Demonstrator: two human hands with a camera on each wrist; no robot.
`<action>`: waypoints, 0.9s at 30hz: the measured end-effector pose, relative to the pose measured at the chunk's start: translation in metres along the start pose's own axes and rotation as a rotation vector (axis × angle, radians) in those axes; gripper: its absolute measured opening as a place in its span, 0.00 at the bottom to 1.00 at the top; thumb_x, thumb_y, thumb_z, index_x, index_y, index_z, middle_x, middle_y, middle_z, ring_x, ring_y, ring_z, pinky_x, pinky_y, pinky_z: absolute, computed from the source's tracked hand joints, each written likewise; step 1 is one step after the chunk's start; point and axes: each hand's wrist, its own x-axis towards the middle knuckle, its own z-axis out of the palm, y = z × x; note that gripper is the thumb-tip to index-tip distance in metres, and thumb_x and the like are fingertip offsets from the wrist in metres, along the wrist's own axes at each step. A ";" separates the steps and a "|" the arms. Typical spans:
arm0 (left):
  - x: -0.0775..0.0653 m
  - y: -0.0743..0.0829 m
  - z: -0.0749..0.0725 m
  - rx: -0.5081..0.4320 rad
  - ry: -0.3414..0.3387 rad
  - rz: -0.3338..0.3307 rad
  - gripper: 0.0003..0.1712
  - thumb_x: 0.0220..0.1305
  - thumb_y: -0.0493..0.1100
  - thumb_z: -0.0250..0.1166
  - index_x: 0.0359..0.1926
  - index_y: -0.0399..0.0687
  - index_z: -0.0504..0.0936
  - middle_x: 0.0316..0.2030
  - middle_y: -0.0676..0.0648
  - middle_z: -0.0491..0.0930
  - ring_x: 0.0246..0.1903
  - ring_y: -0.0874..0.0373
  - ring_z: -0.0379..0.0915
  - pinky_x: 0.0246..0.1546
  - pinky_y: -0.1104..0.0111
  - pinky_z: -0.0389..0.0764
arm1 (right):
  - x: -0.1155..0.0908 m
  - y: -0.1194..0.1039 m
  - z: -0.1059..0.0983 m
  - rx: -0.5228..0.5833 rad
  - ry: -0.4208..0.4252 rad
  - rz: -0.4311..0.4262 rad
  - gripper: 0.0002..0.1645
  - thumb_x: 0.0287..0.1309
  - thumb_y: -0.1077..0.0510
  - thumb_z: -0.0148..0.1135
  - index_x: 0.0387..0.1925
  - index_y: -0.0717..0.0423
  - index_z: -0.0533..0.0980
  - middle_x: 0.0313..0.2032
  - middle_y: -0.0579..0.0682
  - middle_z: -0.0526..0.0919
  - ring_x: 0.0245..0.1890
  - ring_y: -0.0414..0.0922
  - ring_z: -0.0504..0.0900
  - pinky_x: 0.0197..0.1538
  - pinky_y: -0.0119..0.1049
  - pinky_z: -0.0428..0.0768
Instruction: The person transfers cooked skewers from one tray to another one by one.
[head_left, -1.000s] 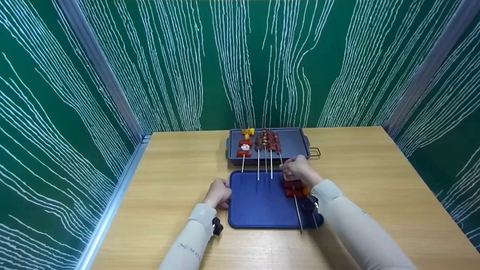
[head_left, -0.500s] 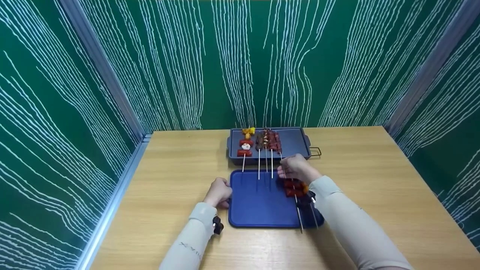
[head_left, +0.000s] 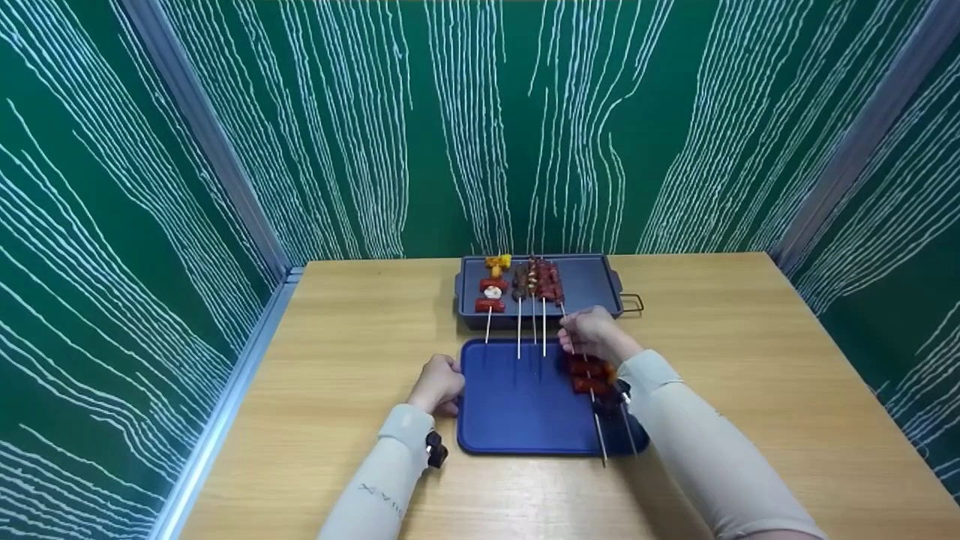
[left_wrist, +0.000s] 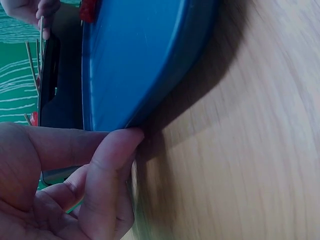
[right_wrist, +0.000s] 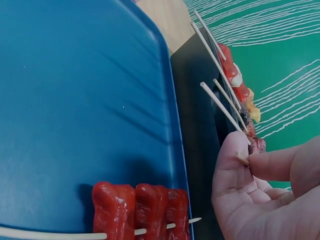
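While the left hand [head_left: 439,384] pinches the blue tray [head_left: 525,409] | right hand [head_left: 592,331] pinches a meat skewer [head_left: 556,285] by its bare near end | probably light, stiff; best held there

Green walls close in on three sides of me, every one scrawled from top to bottom with thin white lines that wobble, bunch and fan apart. The back wall [head_left: 517,150] faces me squarely; the left wall [head_left: 82,300] and the right wall [head_left: 919,300] slant away on either side. A greyish-blue post [head_left: 199,120] fills the left-hand corner, and a matching upright [head_left: 859,135] the other. Below spreads a pale worktop [head_left: 360,315] with fine wood grain, its far edge running along the foot of the back wall. A light metal rail [head_left: 227,406] follows its left side. Soft light leaves a whitish sheen nearest me.
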 end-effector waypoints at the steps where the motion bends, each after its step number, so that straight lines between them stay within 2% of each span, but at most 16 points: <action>1: 0.000 0.000 0.000 -0.002 -0.003 0.000 0.12 0.65 0.31 0.50 0.26 0.49 0.68 0.21 0.47 0.75 0.08 0.58 0.72 0.06 0.70 0.80 | 0.000 -0.001 0.000 0.009 -0.001 -0.006 0.09 0.80 0.70 0.47 0.46 0.65 0.74 0.28 0.50 0.83 0.25 0.41 0.82 0.30 0.30 0.87; 9: 0.000 0.000 0.000 -0.013 0.001 -0.007 0.09 0.65 0.30 0.51 0.29 0.48 0.69 0.23 0.46 0.75 0.08 0.58 0.73 0.07 0.69 0.81 | -0.003 -0.008 -0.001 0.046 0.013 0.010 0.08 0.79 0.71 0.46 0.47 0.66 0.73 0.26 0.50 0.82 0.24 0.42 0.81 0.29 0.31 0.87; 19: -0.001 0.000 0.001 -0.015 0.002 -0.009 0.10 0.65 0.30 0.51 0.30 0.48 0.70 0.26 0.45 0.75 0.09 0.57 0.73 0.08 0.68 0.82 | -0.011 -0.017 -0.004 0.016 0.024 0.001 0.08 0.79 0.70 0.47 0.47 0.65 0.75 0.27 0.50 0.83 0.25 0.41 0.82 0.30 0.30 0.88; 27: 0.000 -0.001 0.000 -0.010 -0.006 0.000 0.10 0.65 0.29 0.51 0.30 0.48 0.69 0.26 0.46 0.73 0.10 0.57 0.73 0.08 0.69 0.82 | -0.017 -0.020 -0.004 0.034 -0.002 -0.019 0.10 0.77 0.72 0.46 0.42 0.64 0.74 0.25 0.50 0.82 0.23 0.40 0.81 0.27 0.29 0.87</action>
